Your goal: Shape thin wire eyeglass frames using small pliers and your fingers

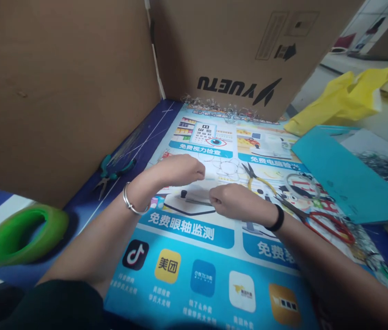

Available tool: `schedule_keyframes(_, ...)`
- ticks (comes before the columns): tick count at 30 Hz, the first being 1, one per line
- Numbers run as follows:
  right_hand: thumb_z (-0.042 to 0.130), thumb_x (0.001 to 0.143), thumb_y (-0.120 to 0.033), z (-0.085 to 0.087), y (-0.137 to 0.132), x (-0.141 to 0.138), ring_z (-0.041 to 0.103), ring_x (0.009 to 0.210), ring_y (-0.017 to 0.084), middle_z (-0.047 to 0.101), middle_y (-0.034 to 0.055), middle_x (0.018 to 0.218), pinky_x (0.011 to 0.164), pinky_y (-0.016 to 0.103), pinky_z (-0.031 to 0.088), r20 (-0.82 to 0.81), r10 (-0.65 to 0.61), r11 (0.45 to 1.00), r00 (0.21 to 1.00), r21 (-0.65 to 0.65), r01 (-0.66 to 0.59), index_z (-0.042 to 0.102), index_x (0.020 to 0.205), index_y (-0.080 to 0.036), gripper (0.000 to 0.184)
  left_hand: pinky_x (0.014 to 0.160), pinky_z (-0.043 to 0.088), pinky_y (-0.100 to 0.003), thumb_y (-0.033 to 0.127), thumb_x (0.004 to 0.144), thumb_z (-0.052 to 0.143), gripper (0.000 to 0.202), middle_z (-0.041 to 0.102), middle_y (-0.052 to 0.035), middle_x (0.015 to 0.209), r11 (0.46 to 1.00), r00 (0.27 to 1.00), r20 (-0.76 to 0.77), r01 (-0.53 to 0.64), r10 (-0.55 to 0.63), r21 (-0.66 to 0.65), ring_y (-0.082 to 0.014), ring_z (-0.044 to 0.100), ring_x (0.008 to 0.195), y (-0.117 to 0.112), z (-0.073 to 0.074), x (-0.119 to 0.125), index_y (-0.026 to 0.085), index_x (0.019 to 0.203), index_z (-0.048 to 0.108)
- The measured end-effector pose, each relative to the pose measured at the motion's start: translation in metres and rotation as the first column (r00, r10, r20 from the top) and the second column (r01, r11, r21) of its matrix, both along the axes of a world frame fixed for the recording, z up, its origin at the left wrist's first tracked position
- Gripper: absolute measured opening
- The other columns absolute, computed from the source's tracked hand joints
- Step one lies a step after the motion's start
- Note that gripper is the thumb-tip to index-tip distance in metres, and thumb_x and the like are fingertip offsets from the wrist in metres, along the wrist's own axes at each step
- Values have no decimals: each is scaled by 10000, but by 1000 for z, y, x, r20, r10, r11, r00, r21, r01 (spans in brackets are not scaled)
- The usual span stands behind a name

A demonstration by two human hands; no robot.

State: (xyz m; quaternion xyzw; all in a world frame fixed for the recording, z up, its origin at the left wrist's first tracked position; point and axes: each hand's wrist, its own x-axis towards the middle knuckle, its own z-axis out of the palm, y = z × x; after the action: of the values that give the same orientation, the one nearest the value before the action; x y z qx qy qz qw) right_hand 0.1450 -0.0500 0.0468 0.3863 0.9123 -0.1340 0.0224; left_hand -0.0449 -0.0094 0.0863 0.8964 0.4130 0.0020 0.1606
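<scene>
Forearms [87,247], fists: right hand [230,201] around thin blurred wire [197,200], left hand's [180,170] contents hidden

"YUETU" on cardboard box [235,46], "美团" on poster [194,250]

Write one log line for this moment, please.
left hand: closed, above poster | right hand: pinches thin wire | yellow pliers: beside right hand

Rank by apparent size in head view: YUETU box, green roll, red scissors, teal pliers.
1. YUETU box
2. green roll, though nearest the camera
3. red scissors
4. teal pliers, lying farther off, so unsure against the scissors
</scene>
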Motion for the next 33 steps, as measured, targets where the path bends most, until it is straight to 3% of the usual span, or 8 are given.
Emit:
schedule_keyframes(8,436,747,-132,6,9,11,435,557,80,588,-8,635,528,214,253,-79,38,999,996,-8,-39,553,659,-175,153,512,251,-240,185,769,447,248,649,-3,676,983,971,-161,168,-178,-75,-102,488,558,-14,-1,15,212,744,693)
schedule_keyframes(14,449,780,-167,9,16,17,538,637,114,664,31,718,587,216,327,-113,-13,998,994,58,19,631,747,-171,185,490,213,-265,136,745,460,217,617,-32,655,962,969,-205,181,-139,206,-132,516,586,-17,-12,21,188,673,658)
schedule_keyframes(17,449,800,-177,7,18,17,586,719,134,692,43,800,647,222,364,-143,-47,997,989,48,55,663,801,-177,215,501,236,-269,113,770,459,218,630,-42,714,931,969,-226,173,-102,323,-163,561,658,-17,-16,23,195,738,658)
schedule_keyframes(21,448,803,-168,3,23,19,598,778,146,692,46,841,700,230,387,-156,-65,996,986,43,73,670,805,-177,222,527,291,-272,113,807,453,224,623,-49,738,907,968,-231,185,-102,377,-172,574,690,-17,-18,26,195,821,661)
schedule_keyframes(27,461,764,-133,-2,26,22,590,784,147,684,34,826,722,232,381,-127,-136,989,983,45,142,658,773,-184,203,545,309,-282,116,820,477,182,607,-54,732,888,968,-244,164,-60,429,-175,568,707,-17,-21,31,164,790,649)
schedule_keyframes(33,442,782,-131,-7,25,17,572,741,138,673,33,821,665,226,356,-112,-202,973,973,91,212,637,789,-186,203,640,357,-303,151,839,495,159,593,-77,794,881,976,-210,151,-60,449,-201,539,816,-14,-30,37,133,782,642)
